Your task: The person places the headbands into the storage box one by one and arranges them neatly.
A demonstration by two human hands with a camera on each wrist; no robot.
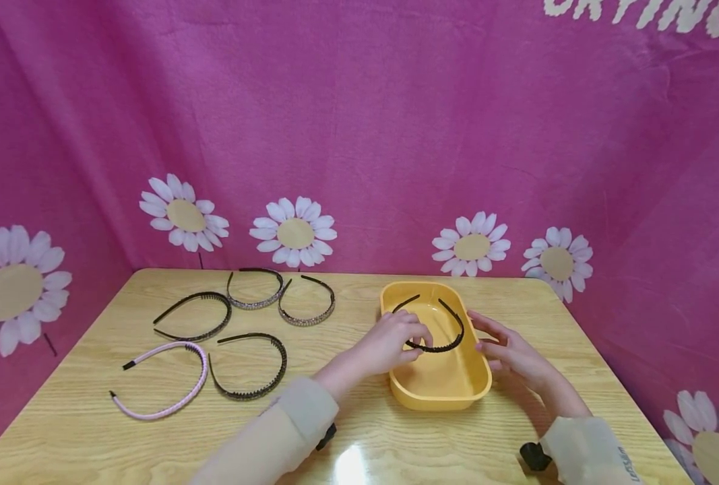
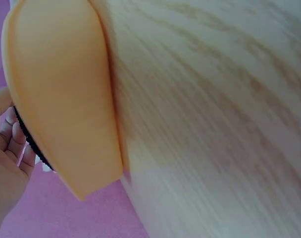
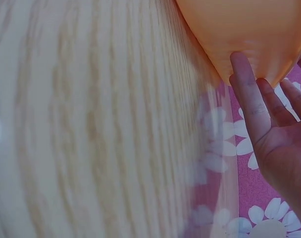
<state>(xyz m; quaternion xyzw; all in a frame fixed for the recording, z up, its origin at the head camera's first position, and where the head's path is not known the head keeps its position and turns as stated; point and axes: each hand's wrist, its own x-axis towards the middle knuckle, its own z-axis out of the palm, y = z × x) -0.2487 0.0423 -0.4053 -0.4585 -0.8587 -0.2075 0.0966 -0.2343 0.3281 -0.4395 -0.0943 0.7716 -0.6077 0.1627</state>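
Note:
A black headband (image 1: 454, 337) is over the inside of a yellow plastic tub (image 1: 441, 403), its ends pointing to the back. My left hand (image 1: 393, 340) reaches over the tub's left rim and pinches the headband's near-left part. In the left wrist view the same headband (image 2: 34, 145) shows dark beside the fingers, partly behind the tub wall. My right hand (image 1: 519, 357) touches the tub's right outer side with extended fingers. The right wrist view shows its fingers (image 3: 247, 82) spread against the wall. Whether the headband rests on the tub floor, I cannot tell.
On the left of the wooden table (image 1: 359, 465) lie several headbands: a lilac one (image 1: 197, 387), a black toothed one (image 1: 280, 367), a dark one (image 1: 224, 320) and two glittery ones (image 1: 253, 304). A pink cloth with daisies (image 1: 359, 135) hangs behind.

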